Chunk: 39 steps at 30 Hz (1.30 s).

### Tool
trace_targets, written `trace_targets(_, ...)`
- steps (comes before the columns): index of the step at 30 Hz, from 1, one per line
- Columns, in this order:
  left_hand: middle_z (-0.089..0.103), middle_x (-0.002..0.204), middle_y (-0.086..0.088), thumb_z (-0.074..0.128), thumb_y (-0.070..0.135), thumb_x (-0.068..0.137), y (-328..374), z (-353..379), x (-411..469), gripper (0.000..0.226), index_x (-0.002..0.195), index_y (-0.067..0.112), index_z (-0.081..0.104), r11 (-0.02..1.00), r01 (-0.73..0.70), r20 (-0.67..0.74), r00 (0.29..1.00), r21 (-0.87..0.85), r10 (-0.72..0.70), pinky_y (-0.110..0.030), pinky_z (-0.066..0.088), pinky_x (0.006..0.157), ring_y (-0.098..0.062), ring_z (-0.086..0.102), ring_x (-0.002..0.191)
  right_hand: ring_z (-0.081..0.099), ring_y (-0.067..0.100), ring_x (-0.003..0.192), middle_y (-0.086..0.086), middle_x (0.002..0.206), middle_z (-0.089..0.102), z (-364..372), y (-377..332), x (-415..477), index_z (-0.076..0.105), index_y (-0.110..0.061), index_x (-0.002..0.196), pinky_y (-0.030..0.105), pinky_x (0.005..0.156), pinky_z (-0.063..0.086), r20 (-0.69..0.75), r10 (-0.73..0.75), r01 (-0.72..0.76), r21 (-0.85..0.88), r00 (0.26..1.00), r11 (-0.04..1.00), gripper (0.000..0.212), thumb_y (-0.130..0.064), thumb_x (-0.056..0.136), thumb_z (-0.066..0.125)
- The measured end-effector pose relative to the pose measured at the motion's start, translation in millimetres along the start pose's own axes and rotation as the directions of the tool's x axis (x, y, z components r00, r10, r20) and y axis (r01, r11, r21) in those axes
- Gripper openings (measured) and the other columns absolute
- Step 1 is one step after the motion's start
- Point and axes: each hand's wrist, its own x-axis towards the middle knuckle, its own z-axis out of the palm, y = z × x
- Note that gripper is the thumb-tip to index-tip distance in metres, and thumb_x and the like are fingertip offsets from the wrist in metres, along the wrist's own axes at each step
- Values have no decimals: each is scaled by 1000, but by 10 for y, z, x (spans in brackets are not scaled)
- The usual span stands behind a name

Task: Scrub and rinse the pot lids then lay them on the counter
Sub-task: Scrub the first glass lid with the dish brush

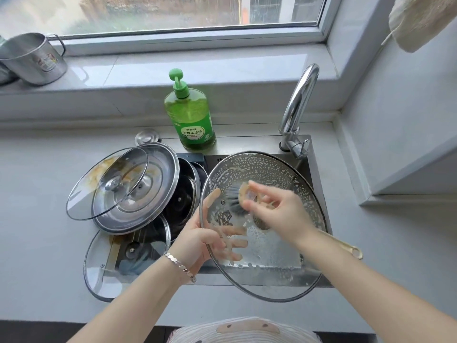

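While we hold the sudsy glass lid (272, 256) tilted over the sink (247, 142), our left hand (200, 241) grips its left rim, thumb on the near face, fingers behind the glass. Our right hand (274, 209) is at lid centre, fingers closed round the brush (235, 201), bristles on glass, handle trailing toward our right. The stained lids (133, 184) are stacked just left.
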Motion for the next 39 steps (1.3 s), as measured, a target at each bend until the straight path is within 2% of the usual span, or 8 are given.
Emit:
trace_targets(3,56,106,-43,37,-17,50,7,38,-10,100,132,40,39,1000,11,16,1000,16,-11,-54,54,62,-48,63,82,36,11,56,-10,55,41,-197,115,242,56,-36,123,31,59,32,-185,130,-137,-21,974,990,49,-48,77,68)
trace_targets(8,62,110,-31,39,-17,52,-4,24,-11,91,125,36,47,997,14,50,999,82,-19,-61,51,71,-50,62,90,43,3,58,-15,64,55,141,-127,-167,58,-52,108,18,57,38,128,-71,62,66,989,996,41,-46,70,73)
trace_targets(12,60,102,-39,38,-18,55,28,27,-30,95,130,41,37,998,38,97,994,56,-43,-55,54,67,-48,64,85,37,9,54,-11,55,46,-154,-40,181,58,-32,124,25,57,33,-166,72,-66,40,983,997,51,-43,76,70)
trace_targets(17,62,103,-34,40,-15,54,46,46,-8,90,131,31,41,989,16,84,996,145,-29,-58,53,69,-46,64,87,42,16,57,9,67,57,76,-275,-76,52,-41,123,36,57,39,51,-98,98,-1,994,995,51,-44,75,68)
trace_targets(21,58,106,-38,40,-16,55,105,80,-30,91,124,42,41,989,31,96,994,142,-45,-52,55,65,-46,65,85,38,12,55,-5,57,46,-127,-175,240,55,-28,128,32,58,34,-194,34,-29,29,980,999,53,-41,79,69)
trace_targets(30,64,100,-32,43,-15,56,121,59,-20,92,125,46,39,977,17,88,995,211,-37,-51,55,67,-48,63,91,44,11,57,-3,60,51,-145,-187,271,56,-30,126,30,60,39,-219,27,-15,55,975,998,54,-43,76,70)
trace_targets(35,62,110,-31,43,-16,55,64,3,-21,85,126,32,45,978,-16,60,998,210,4,-52,55,67,-45,64,90,49,-1,63,-21,69,54,158,-278,-196,49,-58,106,18,64,43,74,-131,129,35,989,991,43,-43,72,71)
trace_targets(39,60,110,-35,42,-18,53,107,-20,-24,90,119,44,46,985,-10,69,998,172,-2,-50,56,66,-48,62,93,40,7,50,-15,74,55,8,-211,8,48,-49,114,25,54,40,-12,-95,94,-59,995,994,44,-39,77,69)
